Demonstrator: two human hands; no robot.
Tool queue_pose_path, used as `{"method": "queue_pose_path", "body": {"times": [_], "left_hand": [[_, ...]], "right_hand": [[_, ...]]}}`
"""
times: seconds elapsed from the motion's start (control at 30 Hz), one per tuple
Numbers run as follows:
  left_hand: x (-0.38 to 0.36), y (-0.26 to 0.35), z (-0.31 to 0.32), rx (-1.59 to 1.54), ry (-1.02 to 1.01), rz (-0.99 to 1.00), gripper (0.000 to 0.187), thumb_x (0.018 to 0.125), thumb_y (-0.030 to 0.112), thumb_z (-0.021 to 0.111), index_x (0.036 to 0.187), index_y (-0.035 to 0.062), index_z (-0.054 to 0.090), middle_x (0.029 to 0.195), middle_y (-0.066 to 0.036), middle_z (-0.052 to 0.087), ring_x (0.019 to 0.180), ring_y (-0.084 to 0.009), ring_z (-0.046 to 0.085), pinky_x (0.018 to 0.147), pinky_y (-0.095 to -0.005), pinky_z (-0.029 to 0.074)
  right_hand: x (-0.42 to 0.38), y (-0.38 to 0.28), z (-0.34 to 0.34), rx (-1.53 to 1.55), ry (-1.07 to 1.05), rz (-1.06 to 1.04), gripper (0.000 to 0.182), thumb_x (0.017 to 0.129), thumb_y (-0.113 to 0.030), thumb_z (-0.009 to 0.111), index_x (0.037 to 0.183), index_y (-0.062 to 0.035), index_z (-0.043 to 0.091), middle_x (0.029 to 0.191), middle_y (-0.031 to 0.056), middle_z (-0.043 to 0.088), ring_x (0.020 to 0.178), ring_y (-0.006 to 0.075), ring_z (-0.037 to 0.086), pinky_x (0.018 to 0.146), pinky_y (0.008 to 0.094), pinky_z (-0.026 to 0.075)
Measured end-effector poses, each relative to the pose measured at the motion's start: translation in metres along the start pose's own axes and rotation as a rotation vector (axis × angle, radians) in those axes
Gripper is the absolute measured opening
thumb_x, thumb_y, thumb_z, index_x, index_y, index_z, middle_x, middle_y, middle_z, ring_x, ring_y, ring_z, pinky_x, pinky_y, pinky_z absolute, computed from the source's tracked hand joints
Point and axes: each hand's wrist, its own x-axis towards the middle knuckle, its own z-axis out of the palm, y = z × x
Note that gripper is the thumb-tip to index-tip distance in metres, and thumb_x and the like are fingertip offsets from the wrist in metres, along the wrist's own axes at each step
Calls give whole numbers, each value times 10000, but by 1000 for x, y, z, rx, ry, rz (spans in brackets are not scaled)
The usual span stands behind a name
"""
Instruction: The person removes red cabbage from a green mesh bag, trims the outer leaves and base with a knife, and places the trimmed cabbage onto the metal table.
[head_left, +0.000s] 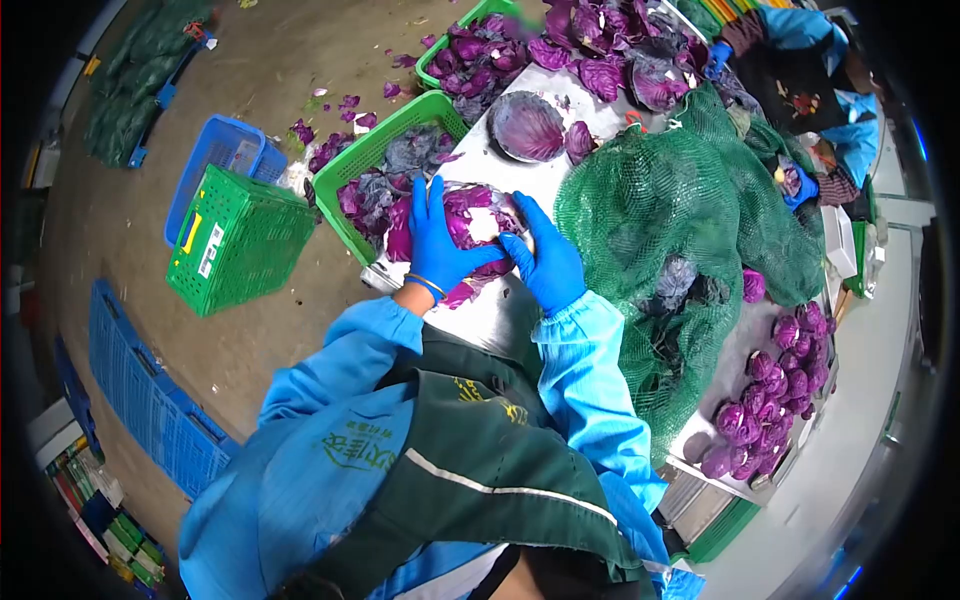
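Observation:
Both my hands wear blue gloves and meet at a red cabbage [470, 212] with a pale patch on top, near the left edge of the white table [548, 182]. My left hand [438, 246] grips its left and near side, fingers spread and thumb reaching across. My right hand [547, 262] presses on its right side, with the thumb by the pale patch. Loose purple leaf bits lie below the cabbage. Just beyond sits another cabbage [524, 126] with dull outer leaves. A green mesh sack [640, 200] spreads beside my right hand.
A green crate [337, 203] of discarded leaves stands left of the table. Farther left are a stacked green crate [240, 245] and blue basket [205, 150]. Peeled cabbages [770, 400] pile at the right. A co-worker's gloved hand [800, 187] holds something beyond the sack.

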Motion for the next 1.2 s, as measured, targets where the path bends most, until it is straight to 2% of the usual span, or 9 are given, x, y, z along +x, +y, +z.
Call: {"method": "queue_pose_path", "body": {"times": [0.27,0.37,0.47,0.5,0.67,0.77,0.93,1.03,1.2], "left_hand": [[6,-5,1,64,-148,-50,1270,475,568,826,1403,-5,175,1431,-318,129,1318,-440,231,1049,-461,298],[5,-5,4,45,-140,-13,1264,478,549,832,1404,2,169,1412,-313,168,1300,-448,247,1051,-487,276],[-3,9,0,26,-192,35,1258,456,511,850,1406,43,172,1400,-289,195,1291,-447,248,1050,-504,257],[-4,8,2,30,-170,51,1260,456,511,850,1408,44,169,1400,-289,197,1291,-445,250,1048,-505,261],[4,-7,2,48,-189,50,1244,476,530,839,1407,36,178,1398,-282,211,1297,-432,250,1048,-496,271],[9,-15,3,-20,-194,27,1244,476,545,835,1400,24,187,1391,-268,242,1298,-411,258,1051,-493,269],[8,-10,5,-30,-163,15,1222,477,546,835,1389,23,211,1370,-269,266,1279,-413,280,1047,-496,271],[7,1,6,39,-136,-7,1184,492,511,845,1376,11,236,1345,-249,308,1257,-390,317,1044,-474,285],[8,6,6,42,-121,-63,1136,518,470,853,1363,-2,259,1329,-230,343,1239,-369,349,1037,-453,301]], "right_hand": [[6,-7,-4,-327,-248,148,671,893,-442,483,1446,-193,199,1375,204,394,756,380,645,624,420,526],[9,1,4,-207,-52,184,475,924,-385,459,1359,-204,393,1135,201,590,766,357,642,655,430,510],[22,14,1,-177,-74,421,460,922,-385,456,1329,-172,432,967,238,628,760,359,641,666,446,499],[17,19,5,-113,18,355,437,923,-368,466,1315,-175,457,789,229,635,762,366,638,672,453,489],[-8,14,-6,143,-34,141,532,912,-343,498,1400,-208,335,1160,235,566,764,365,642,672,436,507],[-13,-8,-16,-259,-225,128,682,890,-352,518,1453,-242,151,1381,192,391,659,355,642,532,395,519],[-6,3,4,-303,-105,97,619,903,-372,482,1442,-244,206,1345,187,437,617,354,634,501,413,510],[-5,-3,10,-203,12,273,492,930,-354,459,1395,-239,345,1101,154,616,697,321,650,575,386,512],[2,-7,12,-80,105,297,484,923,-354,474,1380,-231,370,1098,155,618,809,348,643,691,406,508]]}}
